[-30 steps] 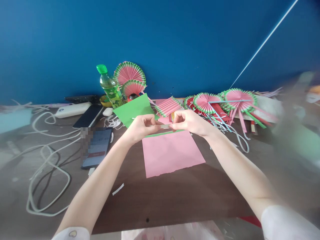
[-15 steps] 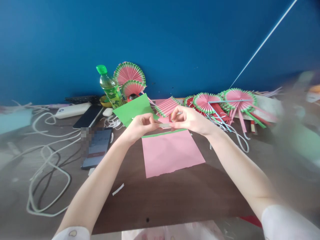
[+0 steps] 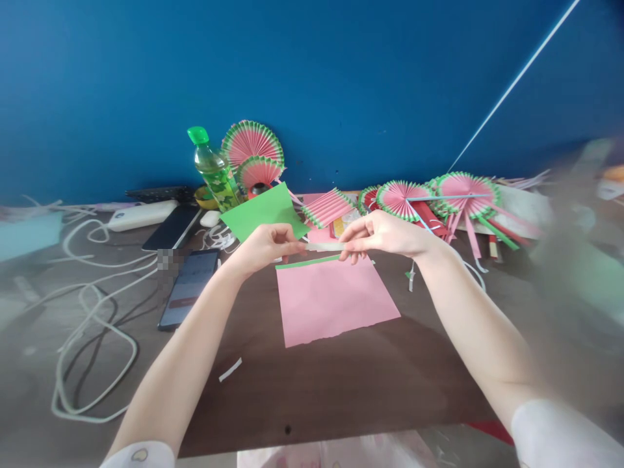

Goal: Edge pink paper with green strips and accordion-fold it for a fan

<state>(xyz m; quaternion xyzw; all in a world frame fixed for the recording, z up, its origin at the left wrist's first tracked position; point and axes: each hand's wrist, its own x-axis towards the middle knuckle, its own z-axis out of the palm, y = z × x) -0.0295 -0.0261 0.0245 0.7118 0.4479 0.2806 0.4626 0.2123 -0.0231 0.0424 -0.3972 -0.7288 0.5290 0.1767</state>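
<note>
Between my two hands a narrow whitish strip (image 3: 324, 247) is stretched level; it looks like tape or paper. My left hand (image 3: 273, 247) pinches its left end, and my right hand (image 3: 373, 235) pinches its right end with thumb and fingers. Just below the strip a pink paper sheet (image 3: 336, 302) with a green top border lies flat on the brown table (image 3: 351, 383). A plain green sheet (image 3: 266, 211) rests behind my left hand. Beyond the strip sits a pleated pink paper piece (image 3: 329, 208).
Pink and green paper fans (image 3: 253, 146) lean on the blue wall, more fans (image 3: 463, 194) lie at right. A green-capped bottle (image 3: 214, 169) stands at left. Phones (image 3: 190, 289), a white power bank (image 3: 142, 216) and white cables (image 3: 134, 351) spread across the left side.
My right hand has moved slightly right, and more of the strip shows between my hands. My left hand has shifted a little left. The pink sheet has stayed in place.
</note>
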